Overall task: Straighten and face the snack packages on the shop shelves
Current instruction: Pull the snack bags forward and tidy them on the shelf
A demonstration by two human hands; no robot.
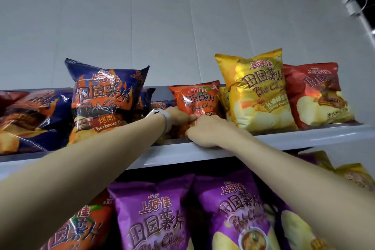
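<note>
A small orange-red chip bag (pixel 197 98) stands upright in the middle of the top shelf (pixel 284 138). My left hand (pixel 178 117) and my right hand (pixel 207 131) both grip its lower edge, fingers curled into the foil. A white band sits on my left wrist. To the left stands a dark blue barbecue bag (pixel 105 97), leaning a little. To the right stand a yellow bag (pixel 259 91) and a red bag (pixel 318 95), both facing front.
More blue and red bags (pixel 30 119) lie slumped at the far left of the top shelf. Purple bags (pixel 154 215) and an orange bag (pixel 77 229) fill the shelf below, under my arms. A grey wall rises behind. A cable and bracket (pixel 353 4) hang at top right.
</note>
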